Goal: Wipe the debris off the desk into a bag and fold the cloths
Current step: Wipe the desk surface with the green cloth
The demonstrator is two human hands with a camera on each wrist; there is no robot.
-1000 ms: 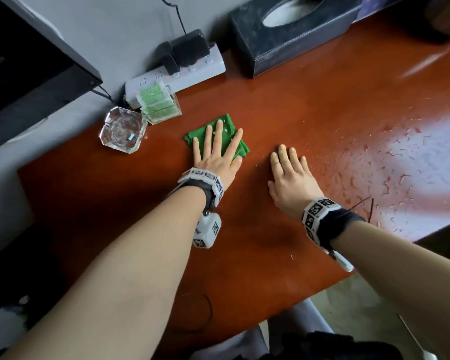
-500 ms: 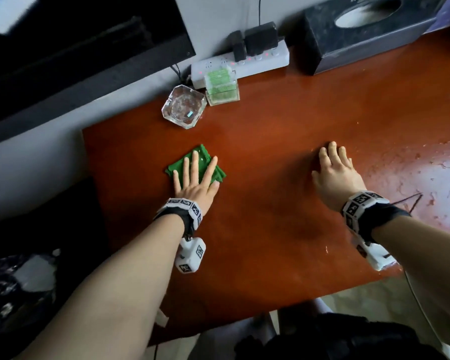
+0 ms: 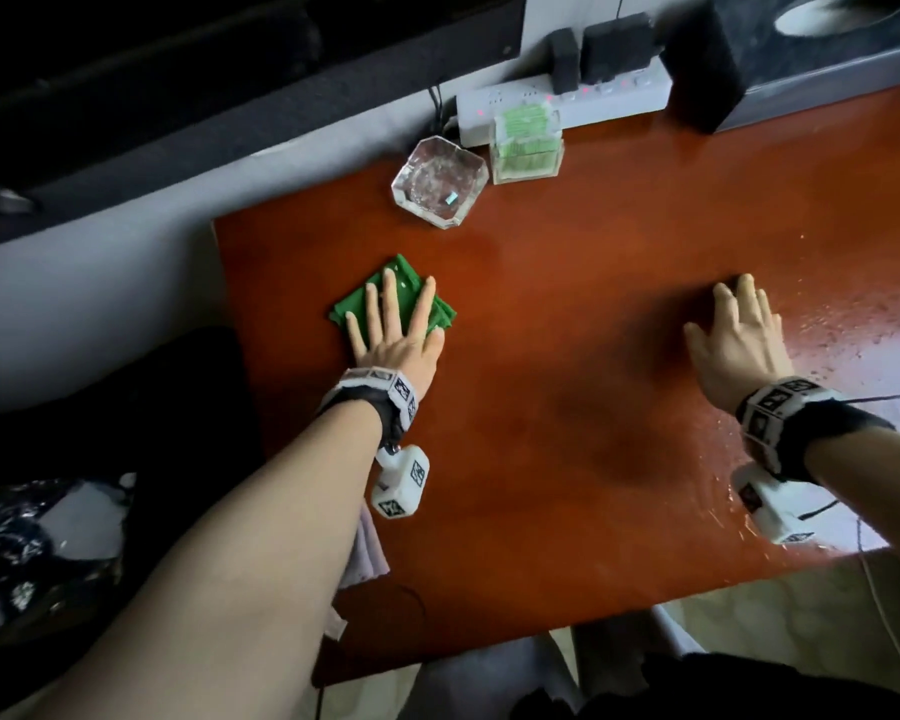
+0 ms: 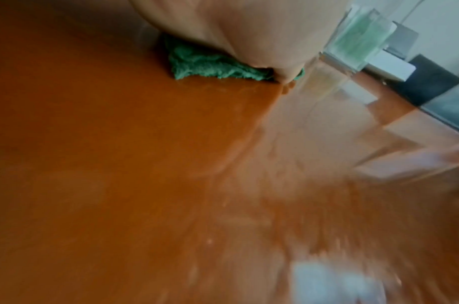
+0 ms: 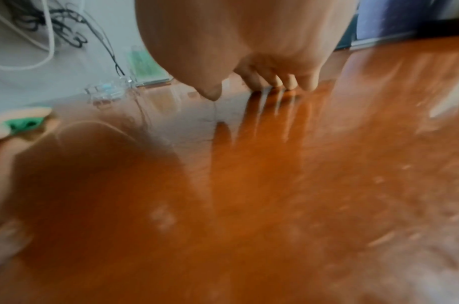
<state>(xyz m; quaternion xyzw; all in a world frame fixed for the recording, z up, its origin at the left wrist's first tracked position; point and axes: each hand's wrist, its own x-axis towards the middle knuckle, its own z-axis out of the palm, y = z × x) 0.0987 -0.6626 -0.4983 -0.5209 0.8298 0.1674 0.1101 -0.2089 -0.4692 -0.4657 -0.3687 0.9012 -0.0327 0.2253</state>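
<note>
A folded green cloth (image 3: pixel 352 306) lies near the left end of the red-brown desk (image 3: pixel 567 407). My left hand (image 3: pixel 411 314) presses flat on it, fingers spread and straight. In the left wrist view the palm (image 4: pixel 249 30) covers most of the green cloth (image 4: pixel 210 65). My right hand (image 3: pixel 723 314) rests on the bare desk far to the right and holds nothing. Its bent fingertips (image 5: pixel 288 82) touch the wood. Pale flecks of debris (image 3: pixel 853 324) speckle the desk beyond that hand. A dark bag (image 3: pixel 32 553) sits below the desk's left edge.
A glass ashtray (image 3: pixel 440 187), a clear box of green sticks (image 3: pixel 526 142) and a white power strip (image 3: pixel 619 96) line the back edge. A dark tissue box (image 3: pixel 780 59) stands at the back right. A pale cloth (image 3: pixel 367 558) shows under my left forearm.
My left hand has slid the green cloth leftwards, from right of the ashtray to left of it, near the desk's left edge. The right hand has stayed about where it was.
</note>
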